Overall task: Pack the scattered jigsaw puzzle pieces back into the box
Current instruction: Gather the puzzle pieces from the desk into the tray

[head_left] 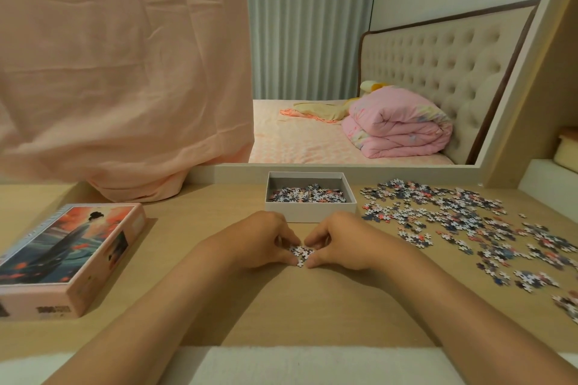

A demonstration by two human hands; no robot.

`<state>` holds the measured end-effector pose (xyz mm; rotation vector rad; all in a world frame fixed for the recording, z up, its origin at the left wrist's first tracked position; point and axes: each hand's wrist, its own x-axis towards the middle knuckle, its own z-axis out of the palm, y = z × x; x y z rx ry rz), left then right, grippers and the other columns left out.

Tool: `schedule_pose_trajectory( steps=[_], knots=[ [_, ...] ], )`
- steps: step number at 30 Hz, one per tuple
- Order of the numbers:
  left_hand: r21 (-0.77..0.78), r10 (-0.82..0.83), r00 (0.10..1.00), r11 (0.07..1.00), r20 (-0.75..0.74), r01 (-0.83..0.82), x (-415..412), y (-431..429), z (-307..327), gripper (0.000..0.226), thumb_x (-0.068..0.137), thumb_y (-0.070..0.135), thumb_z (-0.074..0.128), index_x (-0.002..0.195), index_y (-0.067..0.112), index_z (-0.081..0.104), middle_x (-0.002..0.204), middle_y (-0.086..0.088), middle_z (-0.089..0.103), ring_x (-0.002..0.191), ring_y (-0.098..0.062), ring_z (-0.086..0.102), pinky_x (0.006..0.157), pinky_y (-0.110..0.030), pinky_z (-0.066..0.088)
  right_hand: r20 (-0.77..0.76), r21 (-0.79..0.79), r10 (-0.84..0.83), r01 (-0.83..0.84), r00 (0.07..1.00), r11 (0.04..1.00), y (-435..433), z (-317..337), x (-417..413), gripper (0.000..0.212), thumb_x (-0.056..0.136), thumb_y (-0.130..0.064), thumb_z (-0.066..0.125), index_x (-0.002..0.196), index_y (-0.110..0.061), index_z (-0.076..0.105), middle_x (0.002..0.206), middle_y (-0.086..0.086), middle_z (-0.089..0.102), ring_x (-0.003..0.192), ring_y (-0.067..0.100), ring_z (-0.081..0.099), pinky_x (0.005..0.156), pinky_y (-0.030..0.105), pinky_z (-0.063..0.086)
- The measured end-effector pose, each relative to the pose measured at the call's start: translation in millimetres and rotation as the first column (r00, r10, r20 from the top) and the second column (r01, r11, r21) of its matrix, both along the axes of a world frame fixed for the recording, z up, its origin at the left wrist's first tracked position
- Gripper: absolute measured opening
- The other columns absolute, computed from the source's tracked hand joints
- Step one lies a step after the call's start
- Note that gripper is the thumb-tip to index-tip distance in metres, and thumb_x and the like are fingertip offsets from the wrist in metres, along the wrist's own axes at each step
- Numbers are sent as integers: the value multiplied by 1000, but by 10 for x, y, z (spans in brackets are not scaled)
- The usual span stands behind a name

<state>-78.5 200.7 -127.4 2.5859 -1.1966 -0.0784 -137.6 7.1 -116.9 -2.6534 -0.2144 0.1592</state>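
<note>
Wooden bench [219,306] carries everything. Box lid [62,256] lies far left, picture side up. Scattered pieces [453,219] cover the bench's right side, nearer the right hand. Open box [309,212] sits centre back, long axis left to right, partly filled with packed pieces [308,194]. Left hand [259,241] and right hand [341,241] meet just in front of the box. Fingers [316,239] are curled in narrow, pinching a small clump [301,252] from both sides, low at the bench. The box lies straight ahead of the fingers, both hands about equally near. Likely next: carry the clump forward over the near wall. Loose bits may slip out.
</note>
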Motion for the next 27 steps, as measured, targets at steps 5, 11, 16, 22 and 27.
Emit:
schedule_pose_trajectory(
  steps=[5, 11, 16, 22, 27],
  knots=[
    [-69, 43, 998, 997, -38, -46, -38, -68, -13, 27, 81, 35, 77, 106, 26, 76, 82, 13, 61, 75, -3, 55, 61, -6, 36, 30, 24, -30, 30, 999, 999, 96, -33, 39, 24, 80, -32, 82, 102, -24, 80, 92, -7, 75, 81, 7, 64, 64, 15, 43],
    [-157, 72, 987, 983, -145, -95, -33, -59, -59, 23, 77, 31, 82, 97, 24, 72, 82, 13, 66, 77, -5, 62, 64, -10, 43, 28, 54, -60, 59, 998, 997, 90, -54, 37, 15, 76, -30, 85, 90, -24, 79, 71, -15, 66, 65, -1, 56, 57, 14, 39],
    [-190, 57, 980, 977, -190, -94, -63, -92, -71, 18, 76, 22, 82, 90, 23, 71, 80, 11, 67, 74, -3, 61, 67, -16, 47, -1, 49, -44, 44, 999, 998, 55, -34, 43, 13, 74, -27, 86, 81, -26, 76, 73, -12, 67, 66, 2, 57, 58, 19, 41],
    [-258, 51, 967, 959, -251, -118, -37, -116, -116, 19, 75, 16, 81, 80, 26, 66, 74, 11, 65, 64, 3, 56, 65, -15, 46, -71, 166, -70, 81, 995, 983, 14, -36, 77, 14, 72, -18, 88, 77, -21, 76, 70, -6, 71, 59, 3, 59, 62, 24, 54],
    [-457, 76, 942, 860, -328, -229, 65, -179, -30, 13, 75, 8, 80, 79, 16, 71, 72, 5, 68, 63, -3, 58, 67, -21, 49, 4, 354, -120, 111, 993, 929, -78, 106, 180, 12, 71, -9, 86, 75, -15, 76, 61, -1, 70, 51, 8, 60, 55, 24, 51]
  ],
)
